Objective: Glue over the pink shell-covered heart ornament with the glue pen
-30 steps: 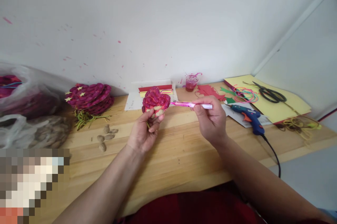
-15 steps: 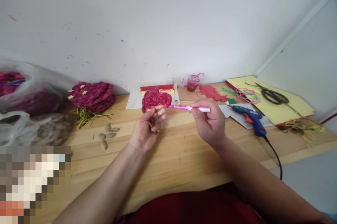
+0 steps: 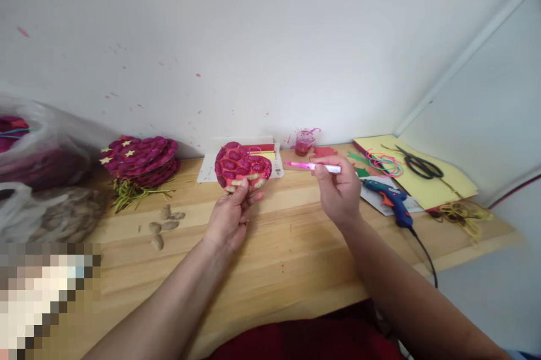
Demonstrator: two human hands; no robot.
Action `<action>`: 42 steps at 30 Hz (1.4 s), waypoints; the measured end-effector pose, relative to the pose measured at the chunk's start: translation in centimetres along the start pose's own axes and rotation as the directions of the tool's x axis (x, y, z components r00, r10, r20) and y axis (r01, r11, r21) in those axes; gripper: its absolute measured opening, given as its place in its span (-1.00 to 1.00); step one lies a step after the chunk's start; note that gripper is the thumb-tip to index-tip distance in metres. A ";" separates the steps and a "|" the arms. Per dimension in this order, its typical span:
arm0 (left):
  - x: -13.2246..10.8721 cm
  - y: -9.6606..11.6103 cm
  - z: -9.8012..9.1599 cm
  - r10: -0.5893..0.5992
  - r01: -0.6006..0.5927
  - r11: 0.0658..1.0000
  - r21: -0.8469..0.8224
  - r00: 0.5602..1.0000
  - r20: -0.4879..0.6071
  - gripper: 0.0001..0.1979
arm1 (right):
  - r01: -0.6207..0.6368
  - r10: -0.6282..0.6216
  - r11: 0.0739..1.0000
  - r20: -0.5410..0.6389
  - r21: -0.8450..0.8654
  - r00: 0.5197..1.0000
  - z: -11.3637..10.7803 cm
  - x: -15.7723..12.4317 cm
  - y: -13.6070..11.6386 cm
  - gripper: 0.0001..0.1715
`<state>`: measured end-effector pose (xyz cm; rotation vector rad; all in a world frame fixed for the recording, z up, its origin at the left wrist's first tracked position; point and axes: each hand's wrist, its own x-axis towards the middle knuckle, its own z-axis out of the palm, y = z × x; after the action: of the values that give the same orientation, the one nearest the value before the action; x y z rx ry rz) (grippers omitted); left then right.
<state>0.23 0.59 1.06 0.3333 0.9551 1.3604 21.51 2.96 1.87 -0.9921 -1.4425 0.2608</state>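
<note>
My left hand (image 3: 228,218) grips the lower edge of a peanut craft piece (image 3: 239,164), thumb in front. Magenta peanuts cover most of its red backing, and a few near my thumb are unpainted tan. In my right hand (image 3: 340,194) is a slim paintbrush (image 3: 302,167) with a white handle and a pink-stained front end. Its tip points left and stands apart from the craft piece. A small clear cup (image 3: 301,147) of magenta paint is just beyond the brush, against the wall.
At left sit a stack of painted peanut pieces (image 3: 143,160) with stars, loose peanuts (image 3: 156,227) and plastic bags (image 3: 51,213). To the right lie a corded blue glue gun (image 3: 393,196), black scissors (image 3: 422,165), yellow paper (image 3: 452,180), coloured string (image 3: 384,163) and red paper cutouts (image 3: 324,151).
The paintbrush has come off the craft piece's right edge, opening a gap. The craft piece has turned to show more of its face. The whole view has shifted slightly.
</note>
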 end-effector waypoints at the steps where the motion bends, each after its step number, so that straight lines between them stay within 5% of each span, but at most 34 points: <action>1: 0.1 -0.1 0.0 -0.006 0.006 1.000 0.002 1.000 -0.003 -0.98 | -0.032 0.031 0.999 -0.026 -0.023 0.999 -0.3 1.1 0.5 -0.79; 6: 0.3 -0.4 -0.2 -0.013 0.013 1.000 -0.013 1.000 -0.028 -0.82 | -0.158 0.126 0.950 -0.132 -0.270 0.983 -1.7 7.9 3.4 -0.75; 10: 0.3 -0.7 -0.2 -0.009 0.010 1.000 0.030 1.000 -0.025 -0.59 | -0.162 0.176 0.824 -0.027 -0.543 0.984 -0.7 11.7 5.3 -0.76; 15: 0.3 -0.9 -0.2 0.045 -0.040 0.989 0.143 0.998 -0.031 -0.43 | -0.071 0.327 0.596 0.161 -0.800 0.931 1.6 13.3 6.5 -0.73; 26: 0.8 -1.4 -0.4 0.159 -0.145 0.949 0.280 0.987 -0.028 -0.37 | -0.103 0.458 0.479 0.148 -0.871 0.877 3.3 14.1 6.7 -0.71; 30: 1.0 -1.4 -0.6 0.179 -0.166 0.942 0.293 0.984 -0.020 -0.43 | -0.111 0.417 0.496 0.124 -0.861 0.901 2.7 13.9 5.9 -0.65; 37: 1.2 -1.6 -0.7 0.235 -0.227 0.920 0.320 0.972 0.011 -0.47 | -0.157 0.239 0.701 0.022 -0.695 0.971 1.3 12.4 5.8 -0.75; 42: 1.2 -1.7 -0.9 0.289 -0.293 0.899 0.324 0.955 0.061 -0.52 | -0.157 0.133 0.934 -0.096 -0.321 0.986 0.6 8.5 2.0 -0.74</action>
<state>0.62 1.00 -1.07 0.7647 1.1601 1.4635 23.26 10.28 6.36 -1.3688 -1.3726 0.0899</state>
